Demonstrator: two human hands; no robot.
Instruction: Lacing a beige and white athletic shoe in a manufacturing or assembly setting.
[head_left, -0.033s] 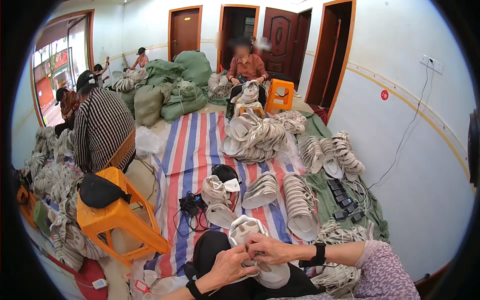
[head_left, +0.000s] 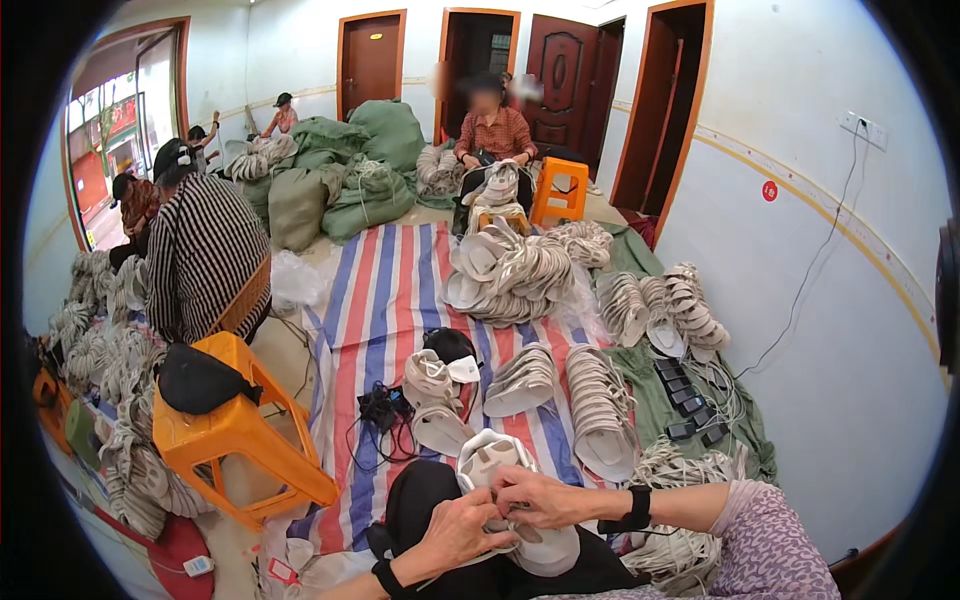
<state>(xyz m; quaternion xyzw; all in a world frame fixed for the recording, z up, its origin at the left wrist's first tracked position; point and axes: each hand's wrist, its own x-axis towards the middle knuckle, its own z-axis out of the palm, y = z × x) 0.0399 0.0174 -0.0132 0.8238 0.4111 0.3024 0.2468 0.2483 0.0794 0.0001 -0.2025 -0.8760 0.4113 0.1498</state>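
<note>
A pale beige and white shoe upper [head_left: 490,453] lies across my lap, its rounded white end [head_left: 555,556] toward me. My left hand [head_left: 462,530] is closed on its middle from the left, fingers bent and pressed together. From the right, my right hand [head_left: 535,498] pinches the same spot, the fingertips of both hands almost meeting. Whether a lace is between the fingertips is too small to tell. Just beyond my knees stand another shoe upper [head_left: 438,428], a short nested stack of uppers [head_left: 522,382] and a longer stack [head_left: 600,415].
A striped sheet [head_left: 370,290] covers the floor. Left is an orange stool [head_left: 235,430] with a black cap [head_left: 207,380]; black cables [head_left: 385,410] lie nearby. Right are black power devices [head_left: 685,395] and loose laces [head_left: 690,470]. A co-worker [head_left: 495,135] sits ahead, another person [head_left: 205,245] at left.
</note>
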